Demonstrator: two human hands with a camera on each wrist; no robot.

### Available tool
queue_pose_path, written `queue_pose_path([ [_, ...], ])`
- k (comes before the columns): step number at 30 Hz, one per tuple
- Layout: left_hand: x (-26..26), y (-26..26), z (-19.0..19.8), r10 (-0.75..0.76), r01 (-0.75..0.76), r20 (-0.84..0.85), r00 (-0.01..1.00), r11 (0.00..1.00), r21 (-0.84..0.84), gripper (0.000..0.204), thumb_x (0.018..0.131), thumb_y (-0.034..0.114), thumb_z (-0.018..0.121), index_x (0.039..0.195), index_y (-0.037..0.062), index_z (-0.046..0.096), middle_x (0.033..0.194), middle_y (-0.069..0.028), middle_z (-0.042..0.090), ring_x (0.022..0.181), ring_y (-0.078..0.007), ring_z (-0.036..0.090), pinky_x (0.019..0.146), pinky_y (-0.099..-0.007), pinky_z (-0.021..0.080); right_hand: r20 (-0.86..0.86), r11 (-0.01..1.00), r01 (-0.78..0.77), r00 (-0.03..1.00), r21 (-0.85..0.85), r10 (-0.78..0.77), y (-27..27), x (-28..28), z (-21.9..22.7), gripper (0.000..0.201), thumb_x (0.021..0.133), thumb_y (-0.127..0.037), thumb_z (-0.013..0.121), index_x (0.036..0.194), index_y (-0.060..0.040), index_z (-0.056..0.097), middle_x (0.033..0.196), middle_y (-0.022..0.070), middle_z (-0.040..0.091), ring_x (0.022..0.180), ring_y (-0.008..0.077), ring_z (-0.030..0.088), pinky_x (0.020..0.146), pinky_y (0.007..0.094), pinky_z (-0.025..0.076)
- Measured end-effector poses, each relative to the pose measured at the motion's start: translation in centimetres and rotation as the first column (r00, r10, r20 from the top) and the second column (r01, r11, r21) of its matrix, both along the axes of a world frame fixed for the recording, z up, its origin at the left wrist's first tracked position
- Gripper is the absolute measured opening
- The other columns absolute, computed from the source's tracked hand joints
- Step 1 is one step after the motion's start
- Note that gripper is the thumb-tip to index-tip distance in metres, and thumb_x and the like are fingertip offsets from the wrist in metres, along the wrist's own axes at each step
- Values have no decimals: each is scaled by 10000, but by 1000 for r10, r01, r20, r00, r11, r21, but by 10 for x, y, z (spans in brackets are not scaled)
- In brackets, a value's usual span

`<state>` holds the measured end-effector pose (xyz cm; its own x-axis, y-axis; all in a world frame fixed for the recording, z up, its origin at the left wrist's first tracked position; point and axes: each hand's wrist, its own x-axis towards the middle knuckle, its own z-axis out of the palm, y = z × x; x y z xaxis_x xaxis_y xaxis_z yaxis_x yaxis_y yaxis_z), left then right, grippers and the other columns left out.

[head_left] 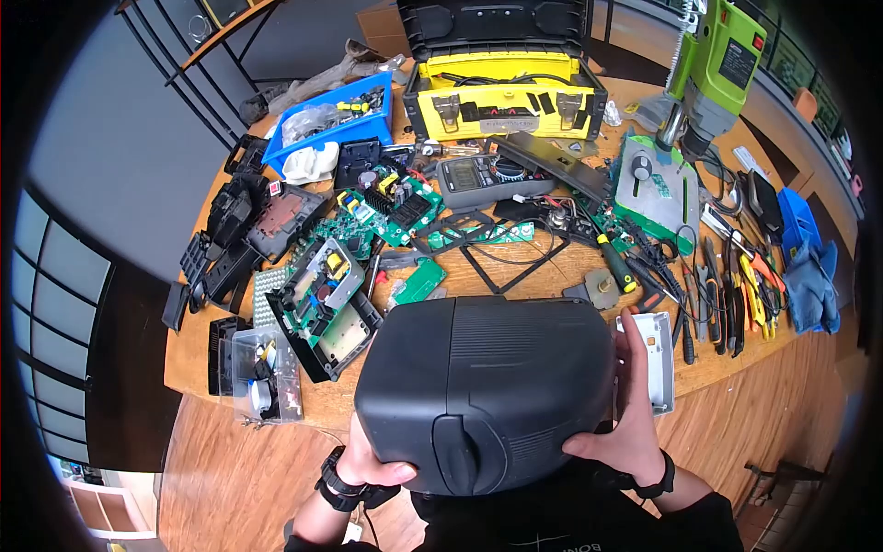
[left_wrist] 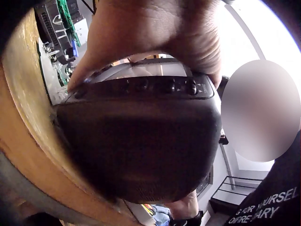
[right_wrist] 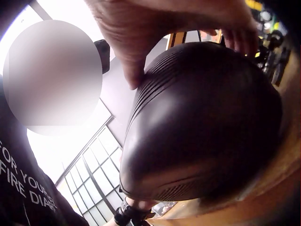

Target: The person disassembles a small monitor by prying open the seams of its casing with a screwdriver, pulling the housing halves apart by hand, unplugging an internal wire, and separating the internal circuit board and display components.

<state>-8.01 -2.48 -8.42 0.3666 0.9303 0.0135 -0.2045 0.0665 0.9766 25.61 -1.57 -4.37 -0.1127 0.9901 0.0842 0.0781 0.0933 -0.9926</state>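
A black plastic-cased device (head_left: 515, 368), boxy with rounded corners, is held between both hands at the front edge of the table. It has ribbed panels on top and a recessed oval latch or grip on the side nearest the body. My left hand (head_left: 368, 460) grips its left end, thumb on the near face; in the left wrist view a row of small buttons (left_wrist: 171, 86) runs along an edge of the case under that hand. Opposite, my right hand (head_left: 635, 423) holds the right end, thumb at the near corner and fingers up the side.
Circuit boards (head_left: 405, 207), a multimeter (head_left: 478, 181) and black casings crowd the table (head_left: 552, 267). A yellow toolbox (head_left: 506, 101) and blue bin (head_left: 317, 120) stand behind. Pliers and screwdrivers lie right, near a green drill press (head_left: 717, 74). A clear box (head_left: 267, 368) sits front left.
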Motion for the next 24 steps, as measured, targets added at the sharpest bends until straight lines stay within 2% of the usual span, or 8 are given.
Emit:
queue_pose_path([
  [6, 13, 3, 12, 91, -92, 15, 996, 995, 44, 1025, 680, 333, 840, 1452, -21, 266, 1350, -158, 479, 1238, -248, 497, 1048, -402, 390, 152, 997, -27, 988, 70, 16, -7, -16, 19, 1460, 514, -363, 976, 1538, 19, 7, 1454, 217, 263, 1369, 338, 315, 1138, 465, 254],
  [8, 18, 2, 16, 129, -130, 25, 991, 991, 30, 1027, 687, 336, 837, 1460, -14, 258, 1357, -157, 470, 1244, -246, 492, 1050, -402, 388, 532, 946, 61, 814, 319, -232, -14, -21, 36, 1369, 552, -336, 957, 1515, 47, 62, 1439, 236, 281, 1335, 368, 339, 1124, 459, 268],
  [9, 20, 2, 17, 167, -168, 34, 985, 986, 16, 1030, 693, 338, 835, 1467, -7, 250, 1365, -156, 462, 1250, -244, 486, 1053, -403, 386, 338, 903, 153, 892, 402, -301, -22, -20, 26, 1069, 591, -327, 933, 1428, 18, 364, 1430, 245, 304, 1310, 384, 352, 1098, 461, 286],
  [10, 19, 3, 18, 174, -175, 35, 984, 984, 14, 1030, 693, 338, 835, 1467, -7, 250, 1365, -156, 462, 1250, -244, 486, 1053, -403, 386, 339, 904, 146, 894, 401, -294, -26, -21, 30, 1069, 591, -327, 933, 1428, 18, 364, 1430, 245, 304, 1310, 384, 352, 1098, 461, 286],
  [12, 19, 8, 22, 128, -128, 4, 992, 992, -14, 1027, 701, 331, 830, 1477, 5, 242, 1372, -151, 455, 1258, -240, 479, 1057, -403, 382, 480, 916, -112, 872, 385, -96, -35, -22, 51, 642, 661, -320, 868, 1196, -65, 620, 1471, 220, 290, 1302, 340, 360, 981, 417, 347],
  [13, 20, 9, 26, 127, -127, -9, 992, 992, -16, 1029, 704, 326, 827, 1483, 5, 236, 1370, -147, 458, 1260, -241, 479, 1065, -405, 376, 536, 972, -69, 842, 224, -64, -37, -33, 64, 400, 661, -322, 869, 963, -117, 704, 1453, 239, 304, 1293, 389, 349, 1014, 456, 323],
  [16, 24, 7, 27, 162, -162, -7, 987, 986, -38, 1036, 700, 325, 830, 1486, 6, 234, 1378, -147, 456, 1269, -243, 475, 1071, -408, 372, 677, 898, -242, 731, 368, -81, -17, -50, 74, 408, 671, -351, 867, 978, -138, 702, 1450, 260, 314, 1306, 430, 328, 1058, 503, 280],
  [24, 45, -8, 50, 260, -260, 0, 965, 965, 4, 1137, 717, 275, 824, 1555, 30, 96, 1495, -162, 338, 1366, -269, 389, 1123, -426, 325, 678, 924, -154, 723, 351, -137, -30, -78, 76, 414, 713, -360, 849, 954, -101, 635, 1540, 337, 213, 1402, 525, 232, 1109, 568, 213],
])
